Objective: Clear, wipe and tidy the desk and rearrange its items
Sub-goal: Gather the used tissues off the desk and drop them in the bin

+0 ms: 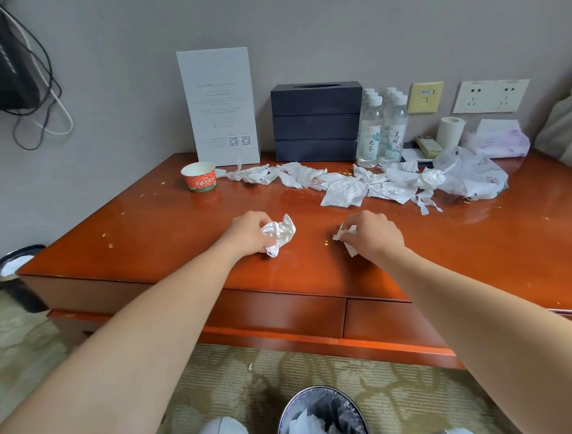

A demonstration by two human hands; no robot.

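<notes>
Two handfuls: we're clearing trash.
Left hand (249,233) grips crumpled white paper wad (280,235), right hand (374,236) pinches torn white paper scrap (344,236); round metal bin (318,388) next.

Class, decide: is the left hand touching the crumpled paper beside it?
Touching. The head view shows the left hand closed round the crumpled paper, gripping it on the desk, with no gap between them.

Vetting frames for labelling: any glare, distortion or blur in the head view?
Head view: wide-angle distortion skews the wall sockets and stretches the forearms; soft glare on the glossy desk near the plastic bag; left hand gripping crumpled paper and right hand pinching a paper scrap are sharp; shadows faint.
</notes>
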